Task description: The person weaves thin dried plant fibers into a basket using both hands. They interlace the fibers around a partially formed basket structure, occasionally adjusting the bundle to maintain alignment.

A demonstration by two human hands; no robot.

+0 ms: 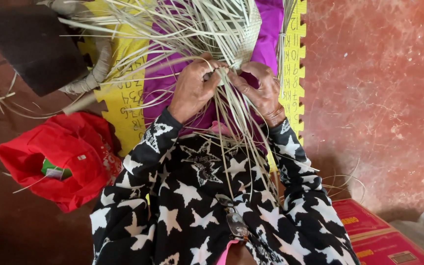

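Note:
A half-woven panel of pale straw strips (231,29) lies in front of me, with long loose strands (241,127) trailing down over my lap. My left hand (195,88) pinches several strands at the lower edge of the weave. Just to its right, my right hand (261,91) grips neighbouring strands, its fingertips almost touching those of the left. Both arms wear black sleeves with white stars. The work rests over a purple cloth (271,29) on a yellow foam mat (123,103).
A red bag (60,157) with a green item inside lies at my left. A dark block (30,44) and wrapped bundle (96,68) sit at upper left. Red cartons (374,235) are at lower right. Red concrete floor (379,88) spreads to the right.

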